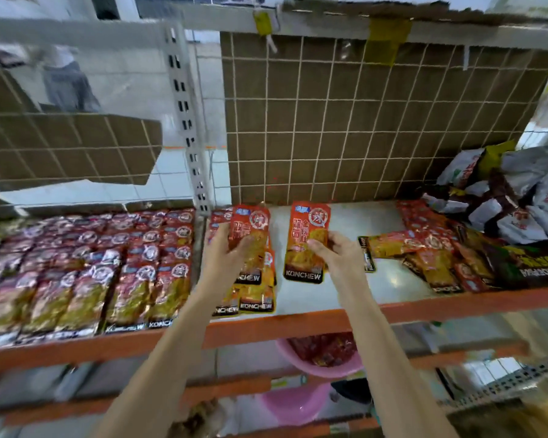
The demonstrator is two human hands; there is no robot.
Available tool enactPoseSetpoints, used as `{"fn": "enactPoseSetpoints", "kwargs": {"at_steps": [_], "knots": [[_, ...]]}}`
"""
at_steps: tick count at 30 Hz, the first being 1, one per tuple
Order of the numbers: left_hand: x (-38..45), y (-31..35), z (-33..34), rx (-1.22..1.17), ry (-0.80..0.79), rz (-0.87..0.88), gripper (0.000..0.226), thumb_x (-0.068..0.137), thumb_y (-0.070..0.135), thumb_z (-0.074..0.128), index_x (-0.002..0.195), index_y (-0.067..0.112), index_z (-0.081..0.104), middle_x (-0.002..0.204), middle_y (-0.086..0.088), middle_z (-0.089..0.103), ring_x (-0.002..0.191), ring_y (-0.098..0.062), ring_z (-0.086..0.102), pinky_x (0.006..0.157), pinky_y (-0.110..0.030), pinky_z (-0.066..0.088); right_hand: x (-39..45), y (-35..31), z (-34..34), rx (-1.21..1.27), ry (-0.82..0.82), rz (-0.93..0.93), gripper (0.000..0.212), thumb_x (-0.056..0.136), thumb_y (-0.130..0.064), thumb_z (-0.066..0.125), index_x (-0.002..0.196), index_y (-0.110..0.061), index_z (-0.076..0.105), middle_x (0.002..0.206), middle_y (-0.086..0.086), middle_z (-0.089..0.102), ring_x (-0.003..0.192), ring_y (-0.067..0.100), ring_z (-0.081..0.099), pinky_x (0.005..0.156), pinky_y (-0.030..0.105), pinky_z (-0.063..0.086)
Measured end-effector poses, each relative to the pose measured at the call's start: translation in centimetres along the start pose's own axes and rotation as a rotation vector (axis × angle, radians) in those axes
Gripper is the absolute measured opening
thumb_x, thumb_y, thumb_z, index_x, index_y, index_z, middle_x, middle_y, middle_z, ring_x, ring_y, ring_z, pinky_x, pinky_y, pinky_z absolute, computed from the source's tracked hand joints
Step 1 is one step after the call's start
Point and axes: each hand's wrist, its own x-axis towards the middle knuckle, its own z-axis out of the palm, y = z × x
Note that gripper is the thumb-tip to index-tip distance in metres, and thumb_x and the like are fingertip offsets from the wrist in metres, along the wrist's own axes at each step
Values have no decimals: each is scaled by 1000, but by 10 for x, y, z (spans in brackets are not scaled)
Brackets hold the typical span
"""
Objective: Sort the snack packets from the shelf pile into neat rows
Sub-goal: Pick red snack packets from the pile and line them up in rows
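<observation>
My left hand (227,251) grips a red and yellow snack packet (250,226) over a short stack of like packets (255,298) on the white shelf (389,279). My right hand (336,251) pinches a second red packet (307,235) by its right edge, upright just right of that stack. A loose pile of red packets (424,245) lies on the right part of the shelf. Neat rows of the same packets (92,270) fill the shelf bay to the left.
A heap of white, brown and yellow bags (513,197) sits at the back right corner, with dark packets (532,263) in front. A wire grid with cardboard (361,121) backs the shelf. A slotted upright post (190,128) divides the bays. Pink basins (323,371) stand below.
</observation>
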Motion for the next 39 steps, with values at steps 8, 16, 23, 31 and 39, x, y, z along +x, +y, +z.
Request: {"fn": "enactPoseSetpoints", "kwargs": {"at_steps": [8,16,23,31,39], "knots": [[-26,-47,-43,170,-36,-209,56,93,33,57,140,8,39,136,-5,50,117,-24,53,100,-40,44,-21,43,42,-69,4,166,22,84,4,65,105,1,61,79,-1,66,57,-2,64,53,14,50],[-15,-60,-32,248,46,-141,40,97,22,51,132,6,41,77,9,50,66,-13,51,61,-31,49,-17,56,64,-293,-45,154,28,84,-13,70,105,-15,51,95,4,69,77,11,67,67,27,56],[-17,-65,-25,253,84,-98,35,96,20,51,127,6,42,86,0,58,58,-3,48,46,-13,35,-12,56,66,-608,-96,44,29,87,-24,67,107,-16,48,94,-2,66,75,11,65,55,13,47],[-13,-63,-22,185,87,-117,27,96,17,52,120,8,46,98,-4,63,62,-5,50,48,-12,38,-9,53,65,-561,-125,70,29,87,-23,67,108,-18,47,96,2,69,78,11,66,66,24,54],[-26,-75,-13,561,54,-34,55,98,21,45,144,-2,23,123,-16,39,113,-30,41,94,-29,34,-22,59,73,-759,-155,-3,38,92,-22,59,126,-11,46,119,3,51,108,13,51,87,21,40]]}}
